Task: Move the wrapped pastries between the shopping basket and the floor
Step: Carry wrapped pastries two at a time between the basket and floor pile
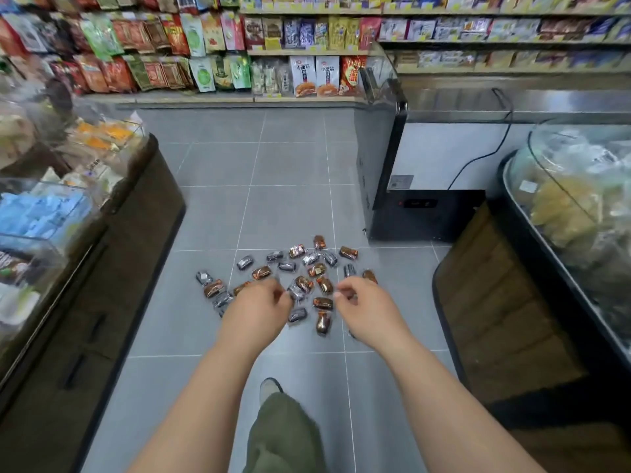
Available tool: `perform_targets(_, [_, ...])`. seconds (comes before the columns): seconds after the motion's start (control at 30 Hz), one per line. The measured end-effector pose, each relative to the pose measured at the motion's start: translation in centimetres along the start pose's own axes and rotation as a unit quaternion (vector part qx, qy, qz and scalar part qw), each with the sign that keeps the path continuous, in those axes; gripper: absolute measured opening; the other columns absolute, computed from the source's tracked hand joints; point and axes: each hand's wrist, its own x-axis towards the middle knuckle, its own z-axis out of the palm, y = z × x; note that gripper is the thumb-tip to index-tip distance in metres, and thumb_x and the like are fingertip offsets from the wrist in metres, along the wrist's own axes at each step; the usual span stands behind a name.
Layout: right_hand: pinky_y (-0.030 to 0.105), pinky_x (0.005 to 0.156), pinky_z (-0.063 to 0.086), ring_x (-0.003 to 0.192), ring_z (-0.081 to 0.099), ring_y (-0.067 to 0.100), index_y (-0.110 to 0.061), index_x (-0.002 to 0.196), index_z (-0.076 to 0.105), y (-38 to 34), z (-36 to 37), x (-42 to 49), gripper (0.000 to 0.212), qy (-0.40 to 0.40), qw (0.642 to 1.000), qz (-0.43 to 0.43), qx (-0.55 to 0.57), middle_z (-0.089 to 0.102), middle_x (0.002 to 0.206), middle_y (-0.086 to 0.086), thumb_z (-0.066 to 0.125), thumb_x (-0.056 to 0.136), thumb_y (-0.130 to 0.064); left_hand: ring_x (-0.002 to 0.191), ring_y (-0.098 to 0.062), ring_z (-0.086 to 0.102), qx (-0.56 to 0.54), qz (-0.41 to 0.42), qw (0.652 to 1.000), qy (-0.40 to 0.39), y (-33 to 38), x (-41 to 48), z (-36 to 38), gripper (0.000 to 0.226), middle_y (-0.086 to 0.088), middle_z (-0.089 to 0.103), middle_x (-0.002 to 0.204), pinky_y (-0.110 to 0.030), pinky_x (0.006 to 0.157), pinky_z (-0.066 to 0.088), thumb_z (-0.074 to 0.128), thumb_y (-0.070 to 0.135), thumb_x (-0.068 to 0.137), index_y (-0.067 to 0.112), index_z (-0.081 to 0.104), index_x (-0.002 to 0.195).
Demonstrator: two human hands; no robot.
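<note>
1. Olive trouser leg (283,435) with a grey shoe toe (269,389), planted on the grey tiled floor (290,165) at its near edge, between two bare forearms.
2. Left hand (259,305): reached forward and down over the left part of the scatter listed at item 4, back upward, fingers curled under. Whether they pinch anything cannot be told.
3. Right hand (365,308): level with the left and apart from it, with a few wrappers showing in the gap. Fingers curled under and blurred; contents cannot be told.
4. Wrapped pastries (323,285): some two dozen, lying loose on the floor in mid-aisle. Brown-orange wrappers are mixed with dark silvery ones, some touching, some apart.
5. Dark display bench (136,233): along the floor's left edge, with clear bins of packaged goods on top.
6. Curved glass counter (563,206): at the floor's right edge, with pale bagged goods inside.
7. Chest freezer (444,148): beyond the pastries to the right, with a black cable (495,138) running down its white side.
8. Shelves (205,46): along the floor's far edge, filled with snack packets.
</note>
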Motion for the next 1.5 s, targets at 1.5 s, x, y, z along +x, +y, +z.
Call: perform_targets(1.5, [0.048, 0.103, 0.038, 0.125, 0.044, 0.038, -0.019, 0.147, 0.017, 38.8, 34.4, 47.1, 0.066, -0.26, 0.902, 0.313, -0.143, 0.045, 0.136, 0.017, 0.046, 0.092, -0.042, 0.132, -0.034, 0.03, 0.16, -0.078, 0.924, -0.339, -27.0, 42.8, 48.1, 0.054, -0.014, 0.017, 0.148, -0.043, 0.099, 0.038, 0.048, 0.026, 0.092, 0.012, 0.029, 0.14])
